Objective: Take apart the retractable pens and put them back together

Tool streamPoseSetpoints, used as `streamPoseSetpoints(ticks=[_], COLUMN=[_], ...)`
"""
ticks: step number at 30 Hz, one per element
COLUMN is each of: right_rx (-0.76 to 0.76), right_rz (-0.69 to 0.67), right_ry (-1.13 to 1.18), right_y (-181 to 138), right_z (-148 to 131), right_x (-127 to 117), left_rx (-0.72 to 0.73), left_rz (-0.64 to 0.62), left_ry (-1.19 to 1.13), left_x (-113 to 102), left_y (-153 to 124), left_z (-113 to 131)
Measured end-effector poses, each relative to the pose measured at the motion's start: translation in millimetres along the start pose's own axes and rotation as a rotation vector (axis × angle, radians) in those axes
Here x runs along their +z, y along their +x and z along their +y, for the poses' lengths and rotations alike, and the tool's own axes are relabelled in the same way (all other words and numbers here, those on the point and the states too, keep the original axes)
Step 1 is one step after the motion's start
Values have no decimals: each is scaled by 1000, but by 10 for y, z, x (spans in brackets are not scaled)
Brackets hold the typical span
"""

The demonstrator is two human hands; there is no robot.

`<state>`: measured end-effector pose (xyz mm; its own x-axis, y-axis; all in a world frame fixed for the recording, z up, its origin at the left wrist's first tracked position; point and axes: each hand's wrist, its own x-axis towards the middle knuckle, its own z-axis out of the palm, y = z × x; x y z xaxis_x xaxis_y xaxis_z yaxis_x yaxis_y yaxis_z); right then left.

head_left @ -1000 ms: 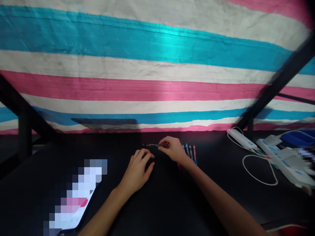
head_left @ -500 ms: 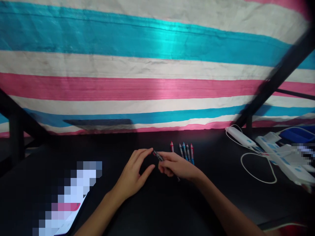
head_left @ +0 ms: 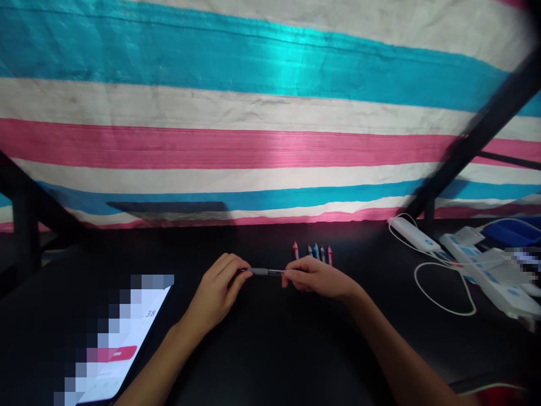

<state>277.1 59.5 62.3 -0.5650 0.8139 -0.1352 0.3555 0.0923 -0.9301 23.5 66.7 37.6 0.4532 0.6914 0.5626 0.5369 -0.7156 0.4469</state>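
The tabletop (head_left: 262, 355) is black and matte. Near its far edge, right of the middle, five pens (head_left: 330, 254) lie side by side, the leftmost set slightly apart, their near ends hidden. A lit screen (head_left: 112, 380) lies toward the near left corner. Toward the right edge are a power bank (head_left: 414, 234), a power strip (head_left: 513, 290), a looped white cable (head_left: 460, 314) and something blue (head_left: 513, 232).

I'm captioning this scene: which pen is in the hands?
The pen with the grey grip, held crosswise between the left hand and right hand; the five other pens lie on the table beyond the right hand.
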Motion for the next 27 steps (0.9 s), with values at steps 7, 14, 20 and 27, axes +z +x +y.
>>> streamPoseSetpoints(ticks=[7, 14, 20, 27], right_rx=[5, -69, -215, -344], right_rz=[50, 119, 277, 445], right_ry=[29, -67, -304, -462], right_y=[21, 55, 29, 95], right_z=[48, 87, 9, 141], right_x=[52, 69, 84, 108], left_rx=[36, -10, -151, -325], left_rz=[-10, -40, -116, -207], left_ry=[115, 82, -70, -186], left_x=[62, 88, 89, 94], left_y=[-41, -26, -9, -12], left_z=[-46, -9, 16, -38])
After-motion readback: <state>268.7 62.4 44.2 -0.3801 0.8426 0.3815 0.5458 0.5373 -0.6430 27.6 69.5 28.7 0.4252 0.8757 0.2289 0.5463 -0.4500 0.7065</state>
